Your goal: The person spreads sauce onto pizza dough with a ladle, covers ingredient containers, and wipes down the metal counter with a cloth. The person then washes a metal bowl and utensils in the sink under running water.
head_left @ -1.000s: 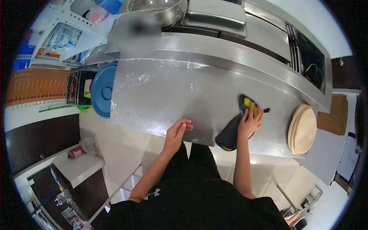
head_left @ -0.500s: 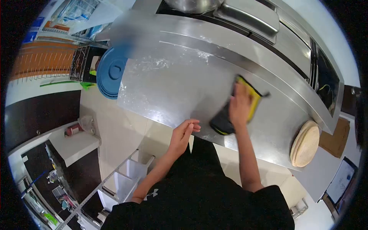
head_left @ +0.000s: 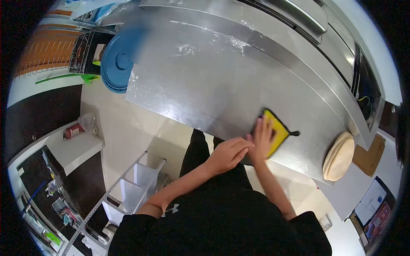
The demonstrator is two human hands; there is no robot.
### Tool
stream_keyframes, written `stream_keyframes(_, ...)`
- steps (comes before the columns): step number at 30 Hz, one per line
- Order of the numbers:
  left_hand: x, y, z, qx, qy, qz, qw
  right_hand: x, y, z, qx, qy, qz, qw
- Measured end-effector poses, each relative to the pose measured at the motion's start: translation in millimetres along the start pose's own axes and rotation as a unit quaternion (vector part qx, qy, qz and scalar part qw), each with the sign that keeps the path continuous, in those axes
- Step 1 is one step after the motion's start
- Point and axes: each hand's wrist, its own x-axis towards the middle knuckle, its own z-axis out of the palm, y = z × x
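A yellow cleaning cloth [head_left: 279, 135] with black edging and a small black loop lies on the steel table [head_left: 200, 85] near its front edge. My right hand [head_left: 261, 138] presses on it and grips it, fingers over the yellow side. Close by, my left hand [head_left: 232, 154] is at the front edge with its fingers curled together, their tips at the base of my right hand. Whatever those fingers may hold is hidden. Part of the cloth is covered by my hands.
White powdery marks [head_left: 185, 49] streak the tabletop's far left. A stack of round pale boards [head_left: 338, 157] stands at the right end. A blue lid [head_left: 116, 64] is beyond the left end. A metal rack [head_left: 128, 183] stands to my left.
My right hand has drawn the cloth toward the front edge. My left hand has moved right, up against my right hand, and its fingers have curled. The view has shifted slightly.
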Motion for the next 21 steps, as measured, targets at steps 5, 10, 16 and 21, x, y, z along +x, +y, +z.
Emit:
stream_keyframes(5, -10.2, -15.5, 7.7, 0.064, 0.162, 0.032, 0.984, 87.6, -114.3, -2.3, -0.006, 0.004, 0.015, 1.0)
stream_keyframes(10, 2.7, -61.8, 62.9, 0.079, 0.131, 0.06, 0.986, 75.9, -14.8, 23.0, 0.021, 0.108, 0.069, 0.991)
stream_keyframes(16, 94.6, -53.8, 54.6, 0.28, 0.138, 0.103, 0.944, 150.4, 23.2, 5.6, 0.063, 0.17, -0.026, 0.983)
stream_keyframes(21, 139.8, -83.7, -33.6, 0.385, 0.216, 0.077, 0.894, 263.8, -44.6, 11.4, 0.551, -0.003, -0.052, 0.833)
